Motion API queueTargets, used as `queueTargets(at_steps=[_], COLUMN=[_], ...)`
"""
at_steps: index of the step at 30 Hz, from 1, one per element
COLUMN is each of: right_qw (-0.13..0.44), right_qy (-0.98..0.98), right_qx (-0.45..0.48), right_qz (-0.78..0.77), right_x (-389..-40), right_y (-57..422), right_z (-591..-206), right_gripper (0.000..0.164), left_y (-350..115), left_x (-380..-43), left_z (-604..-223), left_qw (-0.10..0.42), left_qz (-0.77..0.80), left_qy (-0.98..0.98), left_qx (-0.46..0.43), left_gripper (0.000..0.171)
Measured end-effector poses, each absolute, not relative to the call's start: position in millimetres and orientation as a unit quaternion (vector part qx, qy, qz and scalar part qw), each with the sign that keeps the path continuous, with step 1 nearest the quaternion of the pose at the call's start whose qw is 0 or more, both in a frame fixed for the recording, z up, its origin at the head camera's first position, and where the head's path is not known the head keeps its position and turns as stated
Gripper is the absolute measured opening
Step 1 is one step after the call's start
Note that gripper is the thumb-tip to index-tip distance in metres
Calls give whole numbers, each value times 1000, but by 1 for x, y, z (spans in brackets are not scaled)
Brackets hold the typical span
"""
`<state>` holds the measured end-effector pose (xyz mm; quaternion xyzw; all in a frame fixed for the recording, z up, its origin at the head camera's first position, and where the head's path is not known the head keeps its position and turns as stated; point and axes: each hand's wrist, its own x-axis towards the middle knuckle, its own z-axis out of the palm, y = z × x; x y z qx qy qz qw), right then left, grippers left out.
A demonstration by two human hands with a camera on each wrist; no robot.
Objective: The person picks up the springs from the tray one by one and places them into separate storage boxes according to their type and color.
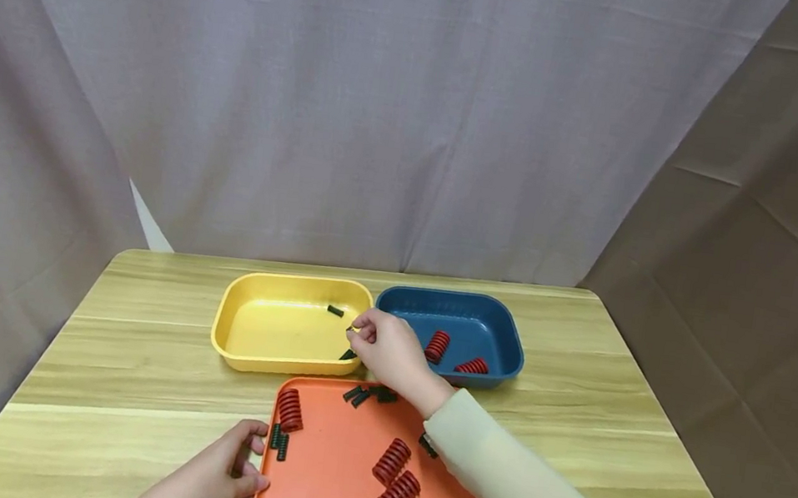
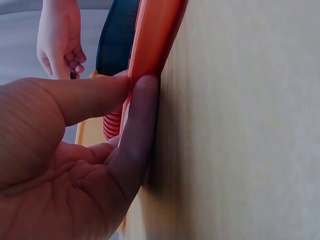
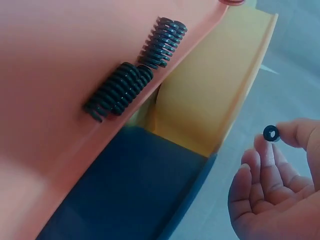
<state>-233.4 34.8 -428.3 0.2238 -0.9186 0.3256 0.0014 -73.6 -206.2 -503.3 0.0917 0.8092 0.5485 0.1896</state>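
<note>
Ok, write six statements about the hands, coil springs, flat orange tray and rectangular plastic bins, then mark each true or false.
1. The bare right hand pinches a small dark coil spring. True.
2. The bare left hand grips the rectangular blue plastic bin. False: it grips the edge of the flat orange tray.
3. In the head view, the rectangular yellow plastic bin stands right of the blue bin. False: it stands left of it.
4. Two thick red coil springs show in the blue bin. True.
5. Only red springs lie on the orange tray. False: dark springs lie there too.
6. A dark spring shows in the yellow bin. True.
</note>
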Motion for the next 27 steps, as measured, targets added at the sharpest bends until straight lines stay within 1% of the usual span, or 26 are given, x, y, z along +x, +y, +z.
queueTargets(at_steps=[9,19,27], right_qw=[-9,25,21], right_qy=[-921,-936,-934], right_qx=[215,225,228], right_qz=[324,268,274], right_x=[-242,-246,-250], right_y=[27,22,21], right_z=[-433,-436,-439], right_gripper=[18,19,21], left_y=[-205,-205,-204], left_x=[-73,-73,-72], left_z=[-502,-501,-501], left_qw=[187,190,187], left_qz=[540,552,552], left_qy=[815,807,807], left_qx=[90,91,93], left_gripper=[57,58,57])
